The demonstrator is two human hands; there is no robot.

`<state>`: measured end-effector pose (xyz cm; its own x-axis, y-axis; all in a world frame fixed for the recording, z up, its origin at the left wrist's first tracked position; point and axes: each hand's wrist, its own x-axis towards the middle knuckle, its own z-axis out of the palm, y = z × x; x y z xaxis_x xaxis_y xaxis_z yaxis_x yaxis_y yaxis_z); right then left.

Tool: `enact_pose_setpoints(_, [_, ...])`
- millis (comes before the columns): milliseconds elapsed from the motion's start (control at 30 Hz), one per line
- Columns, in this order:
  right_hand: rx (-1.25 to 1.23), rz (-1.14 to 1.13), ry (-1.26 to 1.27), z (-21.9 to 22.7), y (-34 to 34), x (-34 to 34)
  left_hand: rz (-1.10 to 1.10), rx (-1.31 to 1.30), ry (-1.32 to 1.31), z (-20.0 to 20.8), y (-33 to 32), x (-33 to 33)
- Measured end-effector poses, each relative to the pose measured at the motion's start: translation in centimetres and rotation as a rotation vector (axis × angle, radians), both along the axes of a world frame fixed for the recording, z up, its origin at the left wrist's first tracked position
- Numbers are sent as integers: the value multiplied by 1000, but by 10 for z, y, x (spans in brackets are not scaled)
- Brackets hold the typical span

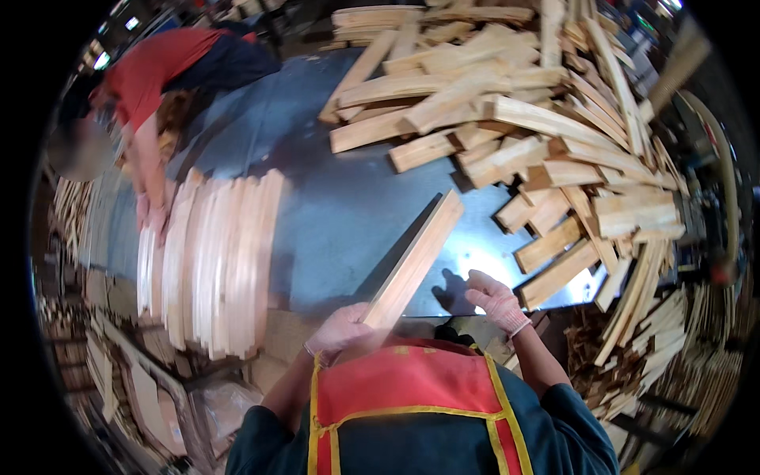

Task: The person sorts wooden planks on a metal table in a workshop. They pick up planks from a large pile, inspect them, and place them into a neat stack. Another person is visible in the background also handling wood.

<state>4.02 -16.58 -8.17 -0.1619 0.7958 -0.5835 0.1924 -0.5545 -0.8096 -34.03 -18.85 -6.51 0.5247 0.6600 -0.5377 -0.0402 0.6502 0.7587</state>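
Pale wood plank [419,253], slanting up and to the right over the blue-grey metal tabletop [313,198]; pinched by its near end in the gloved left grip [339,328]. Dark shadow [386,265] along its left side, so perhaps lifted clear; impossible to tell at the far end.

Main risk: a droop or twist of the far end, from one-ended support and too light a squeeze. Next: a knock against the heaped boards [475,87] ahead and to the right, loosely crossed and probably quick to slide if bumped. With a wide leftward swing, possible contact with the row of side-by-side boards [226,261], or even with the co-worker's hands [158,222] at that row's left end. Splinters also conceivable at the cut end.

Pose: left forearm [289,384] angled up and inward, wrist low, close to the red apron bib [404,380]. Right grip [497,301] gloved too, empty, loosely curled but not closed, near the tabletop's near edge; near a short wood block [560,273], apparently apart from it. Right forearm [542,360] slanting up and leftward.
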Motion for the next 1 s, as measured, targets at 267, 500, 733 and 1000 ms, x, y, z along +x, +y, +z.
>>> enact_pose_setpoints(267, [-91,-209,107,-28,21,0,198,1379,1317,-36,-25,-115])
enact_pose_setpoints(500, [139,-674,429,-56,104,139,205,1107,2140,-122,-36,-215])
enact_pose_setpoints(733, [355,-1277,590,-24,215,308,-323,587,1595,-98,39,-34])
enact_pose_setpoints(1000, [316,-1241,416,-34,253,369,-526,772,1616,-120,52,65])
